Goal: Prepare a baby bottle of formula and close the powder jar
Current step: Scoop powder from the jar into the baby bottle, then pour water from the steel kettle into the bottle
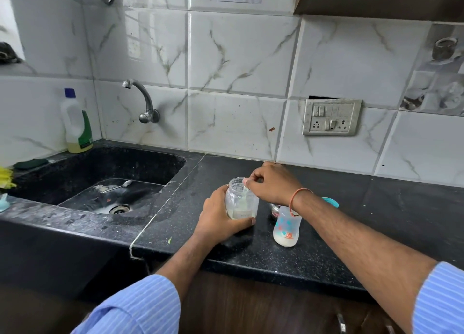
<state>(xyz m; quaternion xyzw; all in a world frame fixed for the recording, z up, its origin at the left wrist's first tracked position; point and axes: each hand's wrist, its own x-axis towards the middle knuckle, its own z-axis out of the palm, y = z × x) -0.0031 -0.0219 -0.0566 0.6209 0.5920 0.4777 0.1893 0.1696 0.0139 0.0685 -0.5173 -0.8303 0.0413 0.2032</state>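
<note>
Black counter (326,256) | left hand (221,219) grips powder jar (241,199) | right hand (272,183) pinches scoop (244,191) inside jar

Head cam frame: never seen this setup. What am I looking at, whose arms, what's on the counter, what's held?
There is no robot here. A person wears one wide-angle camera on the head, looking forward and down, so the two arms in blue striped sleeves are the wearer's own.

The left hand grips a clear powder jar standing on the black counter. The jar has no lid on and holds a little pale powder. The right hand pinches a thin scoop handle that reaches down into the jar.

To the jar's right stands a baby bottle with white liquid at the bottom. A teal cap shows behind the right wrist.

On the left is a dark sink with a spoon in it, a tap above, and a detergent bottle in the corner.
</note>
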